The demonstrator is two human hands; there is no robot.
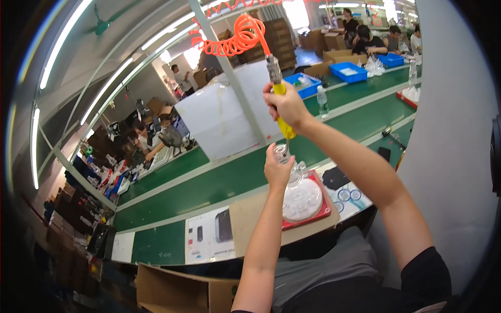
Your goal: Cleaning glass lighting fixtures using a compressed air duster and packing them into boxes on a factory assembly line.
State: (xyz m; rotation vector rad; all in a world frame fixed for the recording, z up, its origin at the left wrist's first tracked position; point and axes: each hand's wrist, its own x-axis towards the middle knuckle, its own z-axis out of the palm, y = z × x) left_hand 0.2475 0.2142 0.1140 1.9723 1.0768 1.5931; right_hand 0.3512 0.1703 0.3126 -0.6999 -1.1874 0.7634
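Black sleeve at near right, my right fingers clench the yellow driver (orange coiled hose beyond), its shaft at the clear piece my left fingers grasp.

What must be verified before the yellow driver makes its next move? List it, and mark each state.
1. Right hand closed around the yellow driver: ok.
2. Orange coiled hose joined to the driver's upper end: ok.
3. Left hand holding the clear piece: ok, thumb and fingers at its upper end.
4. Bit seated: cannot tell; it points down into the clear piece's upper end, but the contact is too small to see.
5. Left fingers well away from the bit: not ok, they look close beside it.
6. Red tray under the round whitish disc: ok.
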